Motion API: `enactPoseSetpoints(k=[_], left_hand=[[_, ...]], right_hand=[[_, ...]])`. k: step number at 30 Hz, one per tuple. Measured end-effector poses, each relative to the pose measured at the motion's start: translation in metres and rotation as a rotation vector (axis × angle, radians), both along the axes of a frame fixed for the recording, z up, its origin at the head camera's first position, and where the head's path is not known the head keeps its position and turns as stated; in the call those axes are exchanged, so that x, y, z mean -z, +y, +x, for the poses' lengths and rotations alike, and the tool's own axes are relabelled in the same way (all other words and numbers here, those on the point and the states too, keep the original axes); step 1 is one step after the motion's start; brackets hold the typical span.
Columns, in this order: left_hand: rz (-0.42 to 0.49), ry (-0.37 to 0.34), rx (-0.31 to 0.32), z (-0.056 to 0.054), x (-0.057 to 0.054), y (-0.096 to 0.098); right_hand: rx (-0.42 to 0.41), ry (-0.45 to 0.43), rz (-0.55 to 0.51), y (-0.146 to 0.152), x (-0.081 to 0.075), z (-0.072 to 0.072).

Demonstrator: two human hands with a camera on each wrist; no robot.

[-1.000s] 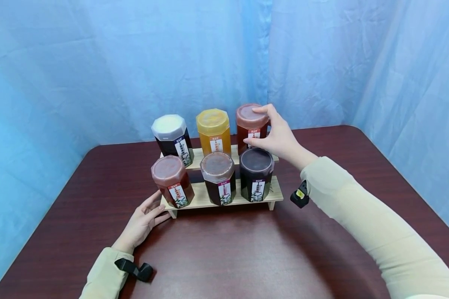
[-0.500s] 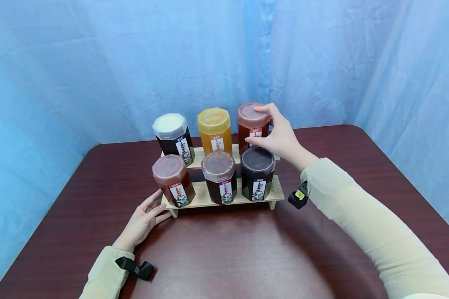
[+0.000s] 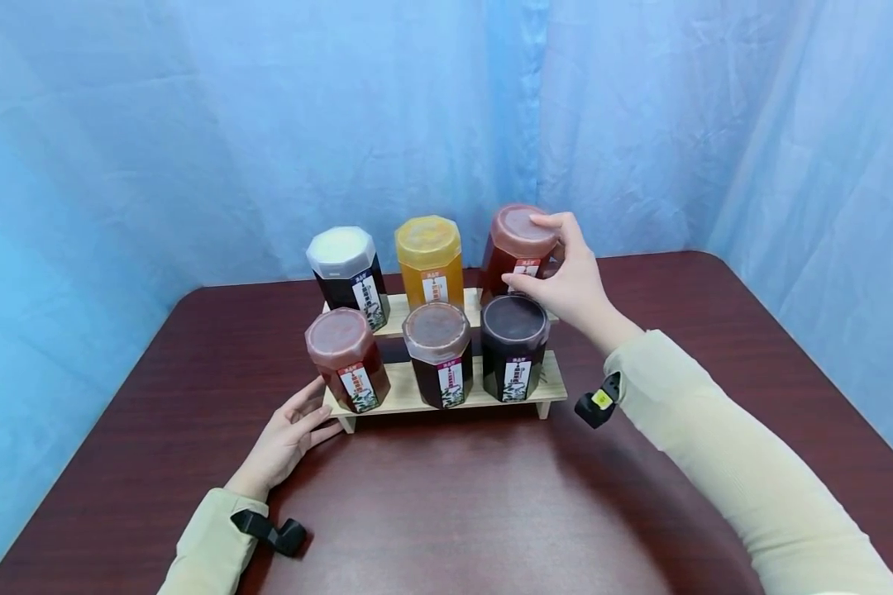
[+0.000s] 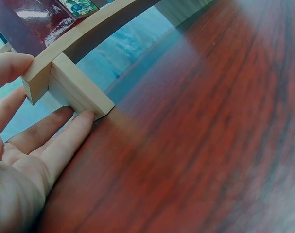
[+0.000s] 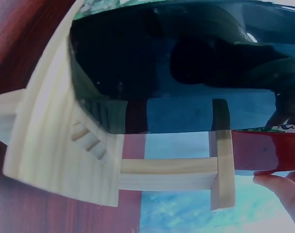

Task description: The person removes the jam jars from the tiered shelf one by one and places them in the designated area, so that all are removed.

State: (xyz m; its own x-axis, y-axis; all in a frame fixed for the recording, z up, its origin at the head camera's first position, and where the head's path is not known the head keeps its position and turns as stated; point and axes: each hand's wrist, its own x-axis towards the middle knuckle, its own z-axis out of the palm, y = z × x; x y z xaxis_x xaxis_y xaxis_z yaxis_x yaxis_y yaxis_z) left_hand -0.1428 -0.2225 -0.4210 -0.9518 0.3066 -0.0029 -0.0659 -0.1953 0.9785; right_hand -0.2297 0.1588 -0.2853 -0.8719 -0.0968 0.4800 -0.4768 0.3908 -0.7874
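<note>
A jar with a pinkish lid and dark red contents (image 3: pixel 499 263) is at the right end of the upper tier, tilted in the head view. My right hand (image 3: pixel 576 285) grips it around the lid and side, thumb in front. In the right wrist view, fingertips (image 5: pixel 273 182) touch this jar's red body (image 5: pixel 264 150). My left hand (image 3: pixel 279 450) holds the front left corner of the two-tier wooden rack (image 3: pixel 405 397). In the left wrist view, fingers (image 4: pixel 64 141) lie against the rack's leg (image 4: pixel 79 85) and others touch the board's end.
A white-lidded jar (image 3: pixel 342 277) and a yellow jar (image 3: pixel 432 264) share the upper tier. Below stand a red jar (image 3: pixel 348 364), a dark brown jar (image 3: pixel 437 355) and a black-lidded jar (image 3: pixel 515 347). Blue curtains (image 3: pixel 268 124) hang behind the dark red table (image 3: pixel 446 512).
My right hand has shifted slightly to the right with the red jar, which now leans and stands farther from the yellow jar. My left hand stays at the rack's corner.
</note>
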Motion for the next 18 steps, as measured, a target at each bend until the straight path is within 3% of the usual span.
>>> enactPoseSetpoints(k=[10, 18], left_hand=[[-0.021, -0.022, -0.014, 0.002, -0.001, 0.003], [-0.002, -0.019, -0.022, 0.000, 0.000, 0.002]], right_hand=[[-0.010, 0.060, -0.142, 0.007, 0.006, 0.007], [0.105, 0.122, -0.072, 0.027, 0.009, 0.009]])
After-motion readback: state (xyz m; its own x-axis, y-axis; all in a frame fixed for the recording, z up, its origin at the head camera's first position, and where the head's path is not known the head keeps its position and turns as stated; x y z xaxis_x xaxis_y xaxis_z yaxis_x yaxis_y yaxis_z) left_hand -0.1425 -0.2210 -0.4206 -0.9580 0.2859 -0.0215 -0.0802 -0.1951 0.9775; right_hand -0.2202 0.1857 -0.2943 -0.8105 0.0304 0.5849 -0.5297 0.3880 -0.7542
